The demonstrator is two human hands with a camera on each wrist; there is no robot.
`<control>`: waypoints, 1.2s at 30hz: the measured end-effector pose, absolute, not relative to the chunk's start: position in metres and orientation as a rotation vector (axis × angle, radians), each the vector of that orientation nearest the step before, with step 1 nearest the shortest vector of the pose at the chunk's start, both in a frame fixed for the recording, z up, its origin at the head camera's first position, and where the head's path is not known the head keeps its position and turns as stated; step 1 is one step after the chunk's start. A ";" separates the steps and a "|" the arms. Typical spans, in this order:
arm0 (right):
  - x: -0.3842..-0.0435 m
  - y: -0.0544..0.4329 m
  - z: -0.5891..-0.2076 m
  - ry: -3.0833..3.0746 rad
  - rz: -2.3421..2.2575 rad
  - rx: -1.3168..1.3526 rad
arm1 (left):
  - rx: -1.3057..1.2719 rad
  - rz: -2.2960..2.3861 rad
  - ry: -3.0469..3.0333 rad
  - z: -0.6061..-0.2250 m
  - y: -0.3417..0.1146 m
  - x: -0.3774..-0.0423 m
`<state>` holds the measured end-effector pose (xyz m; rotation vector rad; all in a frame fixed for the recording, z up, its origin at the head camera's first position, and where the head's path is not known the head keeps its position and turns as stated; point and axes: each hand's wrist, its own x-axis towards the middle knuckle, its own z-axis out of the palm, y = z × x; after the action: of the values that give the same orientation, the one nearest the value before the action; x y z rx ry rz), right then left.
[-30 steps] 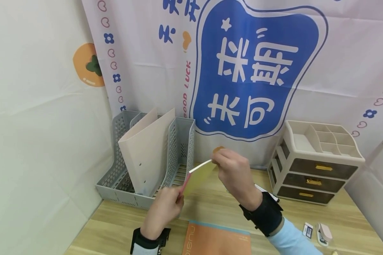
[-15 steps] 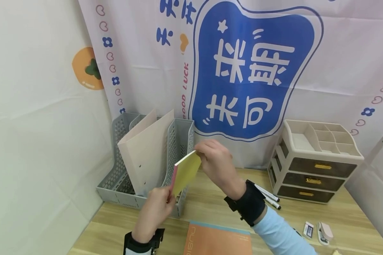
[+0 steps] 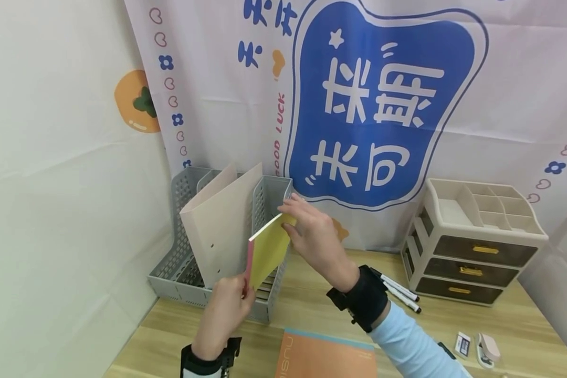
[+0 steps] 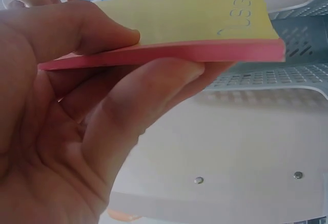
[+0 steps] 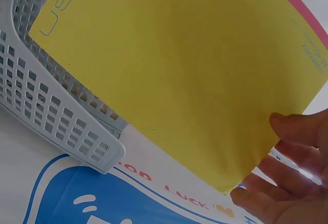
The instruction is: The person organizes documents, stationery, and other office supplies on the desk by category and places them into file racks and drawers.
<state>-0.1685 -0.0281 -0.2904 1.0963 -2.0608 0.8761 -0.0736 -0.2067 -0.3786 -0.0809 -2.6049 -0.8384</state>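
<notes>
The yellow notebook (image 3: 268,249) is held on edge, pink edge toward the wearer, at the right-hand bay of the grey file rack (image 3: 177,294); whether its lower edge sits inside that bay is hidden.

At its 7 o'clock, the left hand (image 3: 224,310) pinches the pink edge low down. At 3 o'clock, the right hand (image 3: 316,239) pinches the upper corner away from that edge, thumb on the yellow face. Two grips set well apart probably keep the thin book upright and stop it twisting.

At 10 o'clock, a beige folder (image 3: 219,231) stands in the rack's middle bay, leaning and held up by the bay walls.

For writing, the yellow cover shows outline letters "IGN". An orange notebook (image 3: 328,359) lies flat at 5 o'clock, with "NUSI" in view along its side. At 4 o'clock are pens (image 3: 401,295), a small labelled block (image 3: 462,345) and a pink stapler (image 3: 489,349); a drawer unit (image 3: 482,236) stands at 3. Beyond, the hanging cloth (image 3: 382,105) reads "GOOD LUCK" and "未来可期", both turned sideways.
</notes>
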 end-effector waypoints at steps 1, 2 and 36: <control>-0.168 -0.029 -0.290 -2.071 0.878 1.095 | -0.074 -0.838 -2.605 -0.379 -0.207 -0.074; -0.168 -0.030 -0.290 -2.081 0.879 1.095 | -0.070 -0.835 -2.603 -0.379 -0.208 -0.074; -0.175 -0.063 -0.305 -2.239 0.881 1.333 | 0.081 -0.879 -2.562 -0.419 -0.206 -0.110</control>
<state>-0.1748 -0.0633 -0.3046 1.3335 -2.2394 0.8812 -0.1102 -0.2062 -0.4186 0.0813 -2.5621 -0.8787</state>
